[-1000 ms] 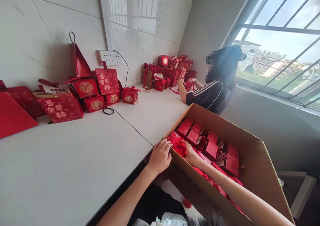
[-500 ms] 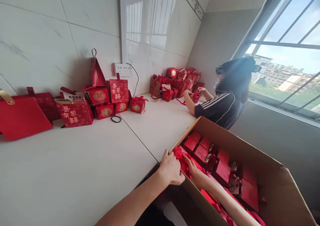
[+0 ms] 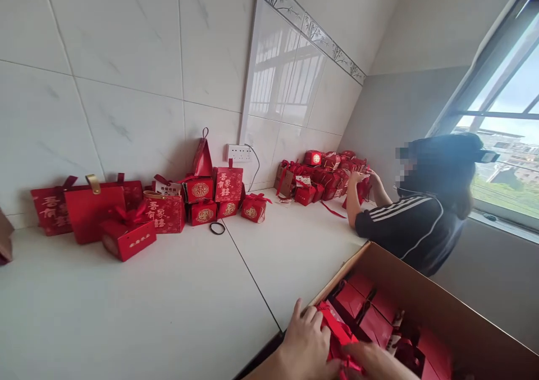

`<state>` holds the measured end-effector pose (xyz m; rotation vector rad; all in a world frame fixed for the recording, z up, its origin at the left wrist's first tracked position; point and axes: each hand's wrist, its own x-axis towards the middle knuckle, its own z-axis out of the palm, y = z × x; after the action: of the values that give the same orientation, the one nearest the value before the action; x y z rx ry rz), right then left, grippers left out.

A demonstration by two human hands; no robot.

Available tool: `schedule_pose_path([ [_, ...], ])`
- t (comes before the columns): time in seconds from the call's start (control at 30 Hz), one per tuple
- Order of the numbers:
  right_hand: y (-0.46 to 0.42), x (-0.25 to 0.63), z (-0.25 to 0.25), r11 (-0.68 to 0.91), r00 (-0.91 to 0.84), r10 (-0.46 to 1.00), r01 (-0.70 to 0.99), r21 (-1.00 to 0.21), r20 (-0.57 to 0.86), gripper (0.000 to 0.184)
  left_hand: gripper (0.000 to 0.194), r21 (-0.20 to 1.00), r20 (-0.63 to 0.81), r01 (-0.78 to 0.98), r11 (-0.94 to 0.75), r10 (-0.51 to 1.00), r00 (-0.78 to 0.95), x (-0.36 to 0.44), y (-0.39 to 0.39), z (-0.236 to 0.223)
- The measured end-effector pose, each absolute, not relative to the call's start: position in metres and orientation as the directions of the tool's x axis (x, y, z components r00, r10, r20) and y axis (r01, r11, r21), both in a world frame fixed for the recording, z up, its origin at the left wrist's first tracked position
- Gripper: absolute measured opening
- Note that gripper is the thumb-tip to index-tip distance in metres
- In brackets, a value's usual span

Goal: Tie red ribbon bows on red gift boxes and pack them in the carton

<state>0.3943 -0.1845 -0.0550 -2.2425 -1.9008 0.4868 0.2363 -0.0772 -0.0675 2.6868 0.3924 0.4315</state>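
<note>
My left hand [image 3: 306,343] rests at the near corner of a brown cardboard box [image 3: 425,307], its fingers curled against a red folded gift box [image 3: 337,330] that sticks up from the box. My right hand [image 3: 373,361] lies just right of it at the bottom edge, fingers on the same red piece. The cardboard box holds several flat red gift boxes [image 3: 370,321]. Both hands are partly cut off by the frame's lower edge.
A white counter [image 3: 168,307] runs along a tiled wall. Red gift boxes and bags [image 3: 197,200] stand against the wall, with a black hair tie [image 3: 217,228] in front. Another person [image 3: 421,223] handles red boxes [image 3: 332,175] at the far corner by a window.
The view has tilted upward, so my hands and the cardboard box now sit lower in the frame. Both hands stay together on the red piece at the box's corner.
</note>
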Motion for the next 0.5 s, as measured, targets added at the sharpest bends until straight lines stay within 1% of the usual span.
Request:
schedule_pose_path([
  [0.03, -0.171, 0.393, -0.034, -0.203, 0.177, 0.978, 0.925, -0.32, -0.109, 0.025, 0.046, 0.418, 0.313, 0.183, -0.89, 0.33, 0.891, 0.227, -0.074, -0.064],
  [0.07, -0.153, 0.392, -0.014, -0.194, 0.183, 0.981, 0.925, -0.326, -0.064, 0.028, 0.042, 0.42, 0.385, 0.171, -0.891, 0.346, 0.856, 0.217, -0.071, -0.061],
  [0.13, -0.105, 0.387, 0.019, -0.125, 0.149, 0.988, 0.935, -0.331, 0.048, 0.028, 0.032, 0.436, 0.485, 0.217, -0.873, 0.432, 0.76, 0.191, -0.06, -0.059],
  [0.17, -0.077, 0.383, 0.029, -0.075, 0.112, 0.989, 0.943, -0.323, 0.096, 0.027, 0.028, 0.443, 0.502, 0.263, -0.857, 0.48, 0.72, 0.177, -0.054, -0.06],
  [0.23, -0.015, 0.374, 0.035, 0.011, 0.032, 0.992, 0.944, -0.33, 0.125, 0.024, 0.022, 0.456, 0.509, 0.351, -0.818, 0.563, 0.651, 0.149, -0.04, -0.064],
  [0.3, 0.047, 0.363, 0.029, 0.024, 0.026, 0.99, 0.936, -0.35, 0.136, 0.032, 0.019, 0.491, 0.495, 0.389, -0.78, 0.617, 0.612, 0.125, -0.027, -0.07],
  [0.37, 0.101, 0.352, 0.017, -0.003, 0.067, 0.985, 0.927, -0.375, 0.158, 0.047, 0.017, 0.589, 0.443, 0.393, -0.706, 0.689, 0.574, 0.108, -0.016, -0.075],
  [0.47, 0.161, 0.34, 0.005, -0.075, 0.173, 0.965, 0.901, -0.428, 0.195, 0.062, 0.02, 0.803, 0.276, 0.376, -0.462, 0.848, 0.453, 0.098, -0.005, -0.076],
  [0.5, 0.174, 0.338, 0.003, -0.101, 0.21, 0.957, 0.888, -0.448, 0.201, 0.065, 0.021, 0.854, 0.213, 0.365, -0.37, 0.889, 0.405, 0.098, -0.002, -0.076],
])
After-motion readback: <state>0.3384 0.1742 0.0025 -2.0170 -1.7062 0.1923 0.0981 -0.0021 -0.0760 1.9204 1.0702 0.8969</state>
